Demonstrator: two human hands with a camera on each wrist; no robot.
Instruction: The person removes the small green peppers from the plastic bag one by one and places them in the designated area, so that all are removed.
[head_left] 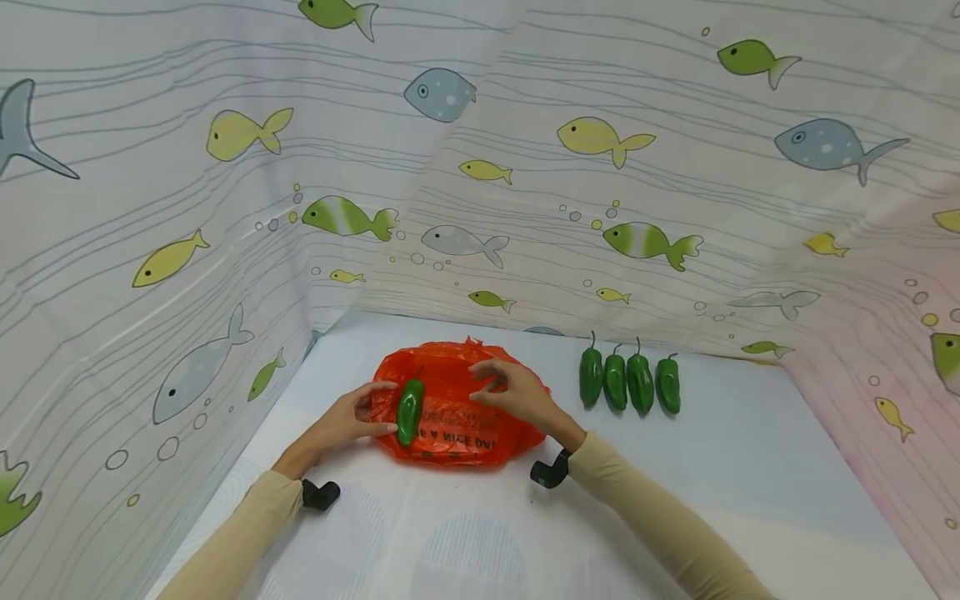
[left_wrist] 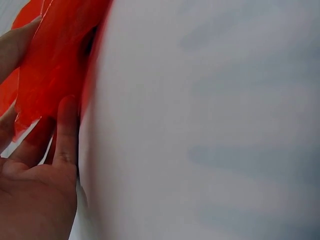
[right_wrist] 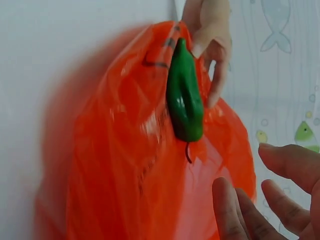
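Note:
A red plastic bag with dark lettering lies spread on the table, and a glossy green chili pepper rests on its left part, stem pointing away from me. My left hand holds the bag's left edge; in the left wrist view some fingers sit beneath the red film. Its thumb is close beside the pepper. Over the right part of the bag, my right hand hovers with fingers spread and loosely bent, nothing between them. The right wrist view shows the same pepper clear of those fingers.
Several more green chili peppers lie in a row at the back right of the white table. A fish-patterned sheet walls the back and both sides. Dark wrist camera mounts sit at both wrists.

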